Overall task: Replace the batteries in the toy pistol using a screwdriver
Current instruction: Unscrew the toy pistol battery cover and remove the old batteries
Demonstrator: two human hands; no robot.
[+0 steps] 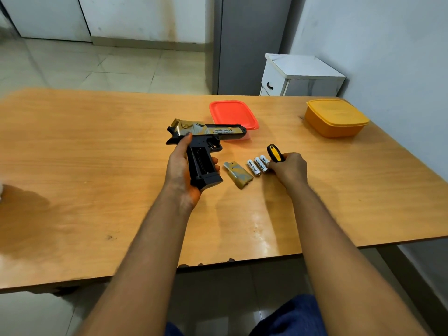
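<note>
My left hand [181,170] grips the toy pistol [201,146] mid-tabletop, open grip compartment facing me for loading; my right hand [288,168], fingers curled around the screwdriver [275,153], reaches the three batteries [258,164] beside the removed cover [237,174]

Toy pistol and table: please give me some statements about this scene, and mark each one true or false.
1. The left hand holds the pistol by its grip. True.
2. The battery cover is on the pistol. False: it lies on the table.
3. Three batteries lie beside the cover. True.
4. The right hand holds nothing. False: it grips the screwdriver.
5. The yellow box has no lid. False: it is lidded.
</note>
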